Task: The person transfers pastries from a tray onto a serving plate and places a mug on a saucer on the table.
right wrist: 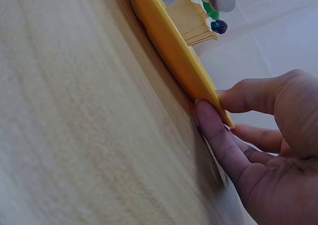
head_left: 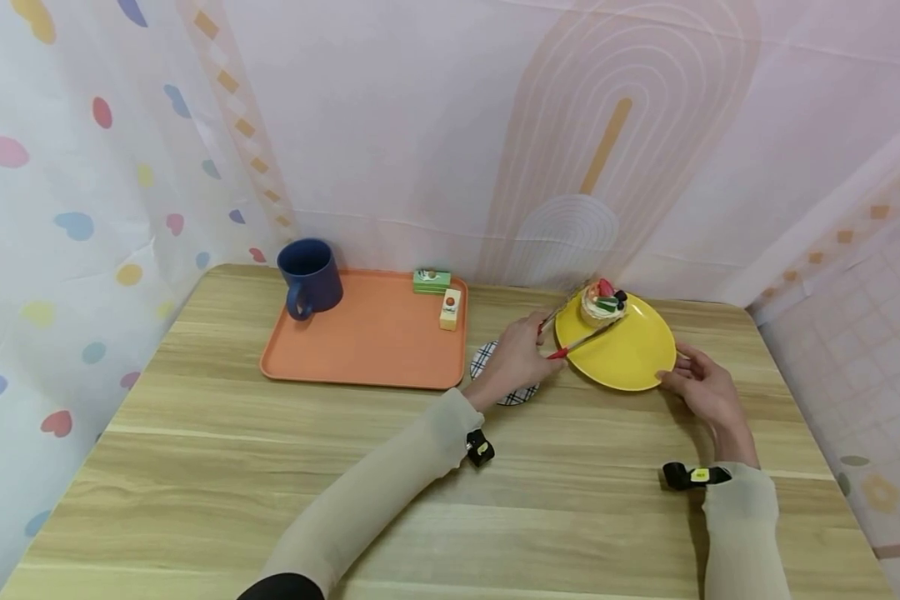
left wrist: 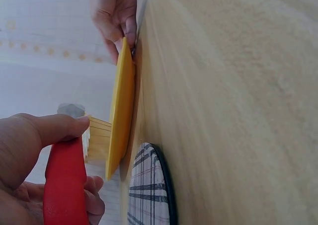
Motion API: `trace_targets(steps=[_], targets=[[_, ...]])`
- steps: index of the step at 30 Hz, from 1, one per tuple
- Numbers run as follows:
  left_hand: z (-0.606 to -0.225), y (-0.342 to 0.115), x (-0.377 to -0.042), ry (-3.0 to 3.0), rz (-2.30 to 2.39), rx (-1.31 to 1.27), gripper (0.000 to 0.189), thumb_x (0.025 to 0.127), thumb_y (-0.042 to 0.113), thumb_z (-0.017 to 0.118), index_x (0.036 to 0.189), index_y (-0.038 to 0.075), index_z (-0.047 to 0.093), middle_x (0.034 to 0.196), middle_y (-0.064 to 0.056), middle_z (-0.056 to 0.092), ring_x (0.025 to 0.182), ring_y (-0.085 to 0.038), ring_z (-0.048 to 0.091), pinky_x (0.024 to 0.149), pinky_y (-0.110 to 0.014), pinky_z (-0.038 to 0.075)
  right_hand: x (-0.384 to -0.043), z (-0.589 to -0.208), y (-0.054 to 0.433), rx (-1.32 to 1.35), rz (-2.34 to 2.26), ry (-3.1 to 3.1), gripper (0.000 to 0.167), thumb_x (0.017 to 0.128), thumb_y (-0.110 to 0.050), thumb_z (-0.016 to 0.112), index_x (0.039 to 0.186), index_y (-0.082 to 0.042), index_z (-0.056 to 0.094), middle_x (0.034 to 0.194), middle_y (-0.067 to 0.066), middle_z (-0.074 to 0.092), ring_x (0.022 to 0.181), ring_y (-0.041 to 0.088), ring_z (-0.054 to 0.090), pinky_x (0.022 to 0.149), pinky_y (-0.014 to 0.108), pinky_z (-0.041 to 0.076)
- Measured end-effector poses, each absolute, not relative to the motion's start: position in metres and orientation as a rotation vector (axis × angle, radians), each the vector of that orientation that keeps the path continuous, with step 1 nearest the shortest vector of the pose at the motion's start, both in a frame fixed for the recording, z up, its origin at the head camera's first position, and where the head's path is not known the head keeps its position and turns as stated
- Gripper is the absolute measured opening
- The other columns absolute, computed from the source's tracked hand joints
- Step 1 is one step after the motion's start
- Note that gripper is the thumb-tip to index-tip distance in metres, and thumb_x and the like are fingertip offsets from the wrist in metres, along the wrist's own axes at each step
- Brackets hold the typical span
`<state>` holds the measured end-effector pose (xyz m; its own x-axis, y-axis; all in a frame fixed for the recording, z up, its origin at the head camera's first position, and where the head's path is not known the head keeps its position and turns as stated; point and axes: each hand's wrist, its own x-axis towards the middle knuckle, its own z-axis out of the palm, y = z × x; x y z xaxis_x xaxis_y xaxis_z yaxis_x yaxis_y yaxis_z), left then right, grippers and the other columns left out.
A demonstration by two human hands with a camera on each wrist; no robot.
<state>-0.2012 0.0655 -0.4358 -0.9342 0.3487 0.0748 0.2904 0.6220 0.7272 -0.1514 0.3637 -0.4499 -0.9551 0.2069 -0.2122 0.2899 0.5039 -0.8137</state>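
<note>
My left hand [head_left: 512,357] holds a pair of tongs [head_left: 558,353] by their red handles, with the thumb along one handle in the left wrist view. The metal arms of the tongs reach to either side of a fruit-topped cupcake [head_left: 598,315], which sits on the far left part of a yellow plate [head_left: 633,354]. At the plate's right edge, my right hand [head_left: 708,393] pinches the rim between thumb and fingers. Fingertips lie under that rim in the right wrist view [right wrist: 213,125]. A plaid round coaster [head_left: 520,396] lies partly hidden beneath my left hand.
To the left lies an orange tray [head_left: 367,354]. On it are a dark blue mug [head_left: 321,287] at the back left corner, and a green cake piece [head_left: 431,283] and a pale yellow one [head_left: 449,315] at the back right. A patterned curtain [head_left: 405,125] hangs behind the wooden table [head_left: 555,517].
</note>
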Motion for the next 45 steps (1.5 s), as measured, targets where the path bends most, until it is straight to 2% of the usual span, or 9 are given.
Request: trace_targets(steps=[4, 13, 19, 27, 35, 39, 45], targets=[[-0.434, 0.061, -0.199, 2.764, 1.235, 0.542, 0.069, 0.083, 0.028, 0.086, 0.142, 0.010, 0.054, 0.097, -0.009, 0.063, 0.078, -0.015, 0.051, 0.060, -0.023, 0.040, -0.152, -0.450, 0.363, 0.423, -1.469, 2.641, 0.078, 0.098, -0.020, 0.070, 0.161, -0.004, 0.027, 0.150, 0.026, 0.048, 0.088, -0.018, 0.051, 0.076, 0.007, 0.049], [-0.432, 0.053, -0.194, 2.754, 1.290, 0.559, 0.059, 0.084, 0.028, 0.085, 0.131, 0.005, 0.058, 0.095, -0.010, 0.061, 0.074, -0.014, 0.048, 0.058, -0.023, 0.037, -0.152, -0.451, 0.364, 0.440, -1.450, 2.655, 0.077, 0.098, -0.021, 0.070, 0.161, -0.003, 0.028, 0.147, 0.024, 0.050, 0.088, -0.016, 0.052, 0.076, 0.007, 0.049], [-0.430, 0.047, -0.192, 2.754, 1.320, 0.568, 0.061, 0.084, 0.026, 0.085, 0.133, 0.003, 0.058, 0.091, -0.010, 0.060, 0.074, -0.015, 0.048, 0.059, -0.023, 0.037, -0.152, -0.452, 0.366, 0.438, -1.458, 2.661, 0.076, 0.098, -0.021, 0.070, 0.160, -0.004, 0.029, 0.146, 0.024, 0.051, 0.087, -0.017, 0.053, 0.076, 0.007, 0.049], [-0.427, 0.037, -0.191, 2.727, 1.379, 0.551, 0.064, 0.083, 0.022, 0.085, 0.136, 0.001, 0.056, 0.097, -0.016, 0.064, 0.078, -0.017, 0.051, 0.062, -0.025, 0.040, -0.151, -0.451, 0.366, 0.443, -1.480, 2.644, 0.077, 0.098, -0.020, 0.070, 0.161, -0.004, 0.029, 0.148, 0.024, 0.050, 0.088, -0.016, 0.053, 0.077, 0.009, 0.050], [-0.424, 0.026, -0.190, 2.734, 1.395, 0.529, 0.071, 0.083, 0.021, 0.086, 0.142, 0.003, 0.053, 0.097, -0.015, 0.066, 0.079, -0.019, 0.055, 0.061, -0.025, 0.044, -0.152, -0.451, 0.364, 0.444, -1.496, 2.628, 0.077, 0.098, -0.020, 0.070, 0.161, -0.005, 0.028, 0.147, 0.023, 0.050, 0.089, -0.015, 0.054, 0.077, 0.008, 0.050], [-0.421, 0.024, -0.189, 2.754, 1.387, 0.520, 0.076, 0.082, 0.022, 0.087, 0.146, 0.004, 0.050, 0.099, -0.014, 0.067, 0.077, -0.018, 0.056, 0.059, -0.025, 0.044, -0.152, -0.451, 0.366, 0.437, -1.504, 2.627, 0.077, 0.098, -0.018, 0.069, 0.161, -0.004, 0.027, 0.145, 0.023, 0.050, 0.088, -0.015, 0.055, 0.077, 0.010, 0.051], [-0.417, 0.018, -0.187, 2.763, 1.394, 0.474, 0.081, 0.081, 0.026, 0.089, 0.147, 0.004, 0.050, 0.102, -0.014, 0.066, 0.080, -0.019, 0.055, 0.064, -0.028, 0.045, -0.151, -0.449, 0.366, 0.440, -1.505, 2.632, 0.077, 0.097, -0.017, 0.070, 0.161, -0.004, 0.028, 0.143, 0.022, 0.052, 0.088, -0.014, 0.055, 0.078, 0.010, 0.052]])
